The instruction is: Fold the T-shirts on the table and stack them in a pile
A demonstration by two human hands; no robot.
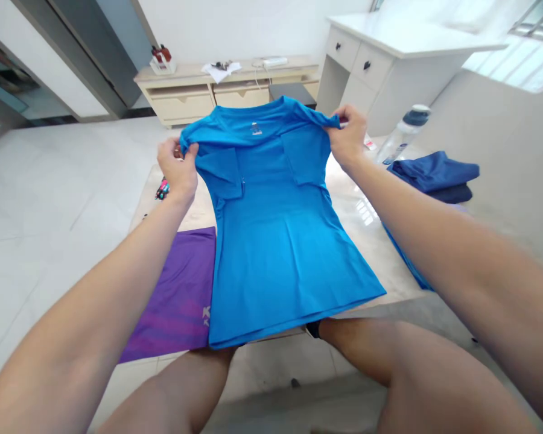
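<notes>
A bright blue T-shirt [271, 241] is spread over the low table in front of me, neckline at the far end and hem toward me. Its sleeves are folded inward over the body. My left hand [180, 163] pinches the shirt at its left shoulder. At the opposite shoulder, my right hand [349, 134] grips the fabric between thumb and fingers. The shoulder end looks lifted off the table. Beside the shirt on the left lies a purple garment [181, 289], partly hidden by my left forearm.
A clear water bottle [402, 134] stands at the table's right, with folded dark blue clothes [434, 172] near it. Small colourful items [161, 190] lie by my left hand. Beyond are a low cabinet [181, 108] and a white desk [389, 60]. My legs flank the table's near edge.
</notes>
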